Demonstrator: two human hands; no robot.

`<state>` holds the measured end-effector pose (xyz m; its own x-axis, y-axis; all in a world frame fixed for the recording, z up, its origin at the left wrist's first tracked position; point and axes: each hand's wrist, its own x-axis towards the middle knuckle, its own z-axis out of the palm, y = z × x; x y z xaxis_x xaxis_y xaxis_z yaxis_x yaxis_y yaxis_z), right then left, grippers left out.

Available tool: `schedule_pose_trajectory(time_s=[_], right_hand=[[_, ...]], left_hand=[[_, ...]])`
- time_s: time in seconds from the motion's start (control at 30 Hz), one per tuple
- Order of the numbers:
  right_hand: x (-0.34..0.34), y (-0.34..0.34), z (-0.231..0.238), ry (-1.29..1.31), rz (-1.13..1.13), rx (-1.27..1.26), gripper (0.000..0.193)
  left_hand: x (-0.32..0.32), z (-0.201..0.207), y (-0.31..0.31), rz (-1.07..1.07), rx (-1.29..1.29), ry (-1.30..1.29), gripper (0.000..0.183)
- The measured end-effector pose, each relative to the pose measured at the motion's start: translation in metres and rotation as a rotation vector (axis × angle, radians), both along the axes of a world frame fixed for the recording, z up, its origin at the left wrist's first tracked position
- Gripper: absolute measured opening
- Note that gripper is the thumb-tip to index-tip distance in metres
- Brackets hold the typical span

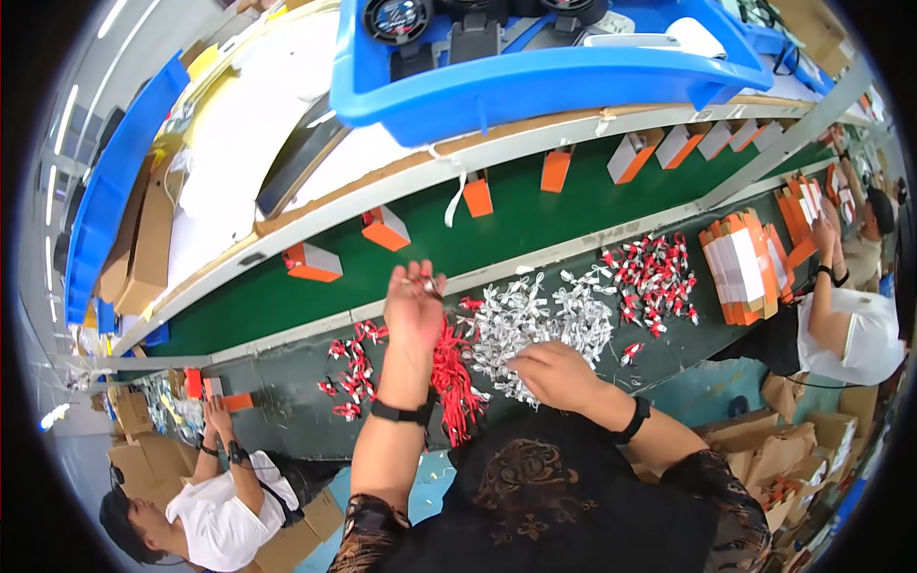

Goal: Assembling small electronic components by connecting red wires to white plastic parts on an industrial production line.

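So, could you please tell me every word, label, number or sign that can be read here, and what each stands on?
There is nothing I can quote.
Black shirt: ornate brown design, no clear wording.
Round black part in the blue bin: pale marking, too small to read.
Orange-and-white boxes: no legible print.

We hold our left hand [414, 310] well forward, its fingers curled, the left forearm [388, 456] nearly straight ahead, while our right hand [556, 376] sits nearer our body [573, 501], fingers bent and pointing leftward, right forearm [666, 440] slanting inward.
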<state>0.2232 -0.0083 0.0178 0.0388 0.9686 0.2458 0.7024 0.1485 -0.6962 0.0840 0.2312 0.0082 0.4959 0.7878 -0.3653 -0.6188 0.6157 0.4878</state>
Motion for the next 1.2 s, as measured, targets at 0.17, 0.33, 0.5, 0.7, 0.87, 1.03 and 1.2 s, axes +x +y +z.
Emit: schedule_pose_trajectory(time_s=[0.17, 0.33, 0.5, 0.7, 0.87, 1.03, 1.2], right_hand=[[0.023, -0.034, -0.018, -0.108, -0.025, -0.111, 0.019], [0.041, -0.048, -0.021, -0.075, -0.125, -0.247, 0.022], [0.052, -0.048, -0.030, -0.047, -0.207, -0.206, 0.021], [0.053, -0.047, -0.035, -0.046, -0.206, -0.154, 0.015], [0.046, -0.046, -0.073, -0.136, -0.144, -0.285, 0.017], [0.017, -0.040, -0.091, -0.160, -0.120, -0.404, 0.023], [-0.024, -0.008, -0.107, -0.331, -0.044, -0.421, 0.037]], left_hand=[[0.093, 0.011, 0.086, 0.213, 0.181, 0.106, 0.007], [0.169, 0.007, 0.119, 0.138, 0.434, 0.021, 0.038], [0.194, 0.005, 0.086, 0.079, 0.325, 0.169, 0.052], [0.087, -0.040, 0.102, 0.159, 0.337, 0.243, 0.067], [-0.039, -0.022, -0.009, 0.316, 0.028, 0.525, 0.029], [-0.172, -0.040, -0.134, 0.342, -0.136, 0.631, 0.018], [-0.237, -0.092, -0.216, 0.204, -0.230, 0.893, 0.015]])
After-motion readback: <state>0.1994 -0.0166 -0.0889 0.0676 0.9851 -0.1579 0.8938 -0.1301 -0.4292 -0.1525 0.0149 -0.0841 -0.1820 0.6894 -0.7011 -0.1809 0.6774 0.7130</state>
